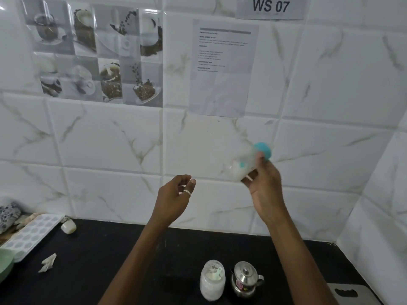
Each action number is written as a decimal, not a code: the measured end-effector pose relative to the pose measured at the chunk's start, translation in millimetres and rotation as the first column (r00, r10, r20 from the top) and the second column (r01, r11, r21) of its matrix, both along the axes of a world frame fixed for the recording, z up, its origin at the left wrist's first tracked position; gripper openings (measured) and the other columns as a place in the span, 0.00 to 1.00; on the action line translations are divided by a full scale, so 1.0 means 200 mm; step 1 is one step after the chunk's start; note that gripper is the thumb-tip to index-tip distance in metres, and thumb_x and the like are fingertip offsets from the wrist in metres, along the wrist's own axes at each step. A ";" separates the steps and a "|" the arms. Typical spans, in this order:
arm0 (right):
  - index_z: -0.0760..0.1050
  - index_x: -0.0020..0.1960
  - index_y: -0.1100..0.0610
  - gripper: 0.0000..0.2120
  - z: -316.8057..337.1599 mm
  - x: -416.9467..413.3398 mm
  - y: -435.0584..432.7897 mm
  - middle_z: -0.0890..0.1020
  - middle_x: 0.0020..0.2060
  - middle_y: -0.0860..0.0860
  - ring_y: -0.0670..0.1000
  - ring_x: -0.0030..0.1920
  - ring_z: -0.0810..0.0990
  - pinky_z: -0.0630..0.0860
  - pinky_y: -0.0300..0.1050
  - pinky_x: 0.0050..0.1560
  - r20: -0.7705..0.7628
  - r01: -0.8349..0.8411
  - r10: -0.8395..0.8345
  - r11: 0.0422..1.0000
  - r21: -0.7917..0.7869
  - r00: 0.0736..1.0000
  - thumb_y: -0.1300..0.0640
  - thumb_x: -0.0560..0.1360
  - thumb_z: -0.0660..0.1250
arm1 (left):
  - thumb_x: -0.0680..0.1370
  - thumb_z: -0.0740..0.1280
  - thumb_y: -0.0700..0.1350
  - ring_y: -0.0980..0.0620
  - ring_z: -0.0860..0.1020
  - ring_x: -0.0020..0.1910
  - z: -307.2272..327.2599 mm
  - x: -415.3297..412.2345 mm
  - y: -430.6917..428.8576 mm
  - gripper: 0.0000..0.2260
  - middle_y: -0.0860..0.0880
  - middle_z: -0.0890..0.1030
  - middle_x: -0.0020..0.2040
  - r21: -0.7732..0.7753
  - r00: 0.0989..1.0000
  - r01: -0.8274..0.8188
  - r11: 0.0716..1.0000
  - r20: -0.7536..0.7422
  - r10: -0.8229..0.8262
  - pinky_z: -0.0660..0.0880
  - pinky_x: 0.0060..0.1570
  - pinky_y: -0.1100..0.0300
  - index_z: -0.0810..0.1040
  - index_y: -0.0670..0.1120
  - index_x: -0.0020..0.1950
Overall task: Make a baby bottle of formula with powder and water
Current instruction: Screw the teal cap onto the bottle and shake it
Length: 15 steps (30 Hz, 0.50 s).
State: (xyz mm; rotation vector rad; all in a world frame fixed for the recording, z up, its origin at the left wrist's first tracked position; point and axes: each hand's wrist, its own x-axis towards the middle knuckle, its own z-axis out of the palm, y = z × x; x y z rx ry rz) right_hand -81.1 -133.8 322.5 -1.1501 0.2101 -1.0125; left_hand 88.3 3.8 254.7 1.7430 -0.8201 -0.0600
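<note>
Blurred baby bottle (246,164) in right hand (264,186)

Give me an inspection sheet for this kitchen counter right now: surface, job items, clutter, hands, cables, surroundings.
Surface: black counter, no spills seen.
Job's things: baby bottle, blurred, teal cap, white contents, held tilted in the air; powder jar and steel kettle side by side on the counter.
Clutter: ice tray, green bowl, crumpled paper, small white cap, patterned cloth, all at the left.
Grippers: right hand grips the bottle; left hand empty, loosely curled, ring on.
Cables: nothing seen.
Surroundings: marble-look wall tiles, taped instruction sheet, sign "WS 07".
</note>
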 end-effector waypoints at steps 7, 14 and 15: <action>0.74 0.66 0.51 0.22 -0.05 0.03 0.05 0.83 0.59 0.53 0.56 0.61 0.83 0.82 0.56 0.58 -0.289 -0.083 0.014 0.969 -0.231 0.957 0.44 0.74 0.67 | 0.80 0.64 0.58 0.65 0.79 0.51 0.00 0.00 -0.01 0.17 0.58 0.82 0.54 0.007 1.000 -0.001 1.000 0.024 0.001 0.71 0.45 0.72 0.79 0.50 0.64; 0.74 0.67 0.52 0.21 -0.01 0.05 0.01 0.83 0.61 0.54 0.55 0.61 0.83 0.81 0.55 0.59 -0.091 0.022 -0.026 0.999 -0.041 0.996 0.44 0.78 0.64 | 0.80 0.64 0.58 0.65 0.79 0.51 0.01 0.02 0.00 0.17 0.58 0.82 0.54 0.004 1.000 -0.013 1.000 0.016 0.013 0.71 0.45 0.72 0.79 0.51 0.64; 0.74 0.66 0.51 0.22 -0.03 0.05 0.04 0.83 0.61 0.54 0.55 0.61 0.83 0.82 0.55 0.58 -0.210 -0.034 0.007 0.991 -0.126 0.978 0.43 0.76 0.65 | 0.80 0.64 0.58 0.65 0.79 0.51 0.01 0.02 0.00 0.17 0.58 0.82 0.54 0.008 1.000 -0.012 1.000 0.021 0.012 0.70 0.45 0.72 0.79 0.51 0.64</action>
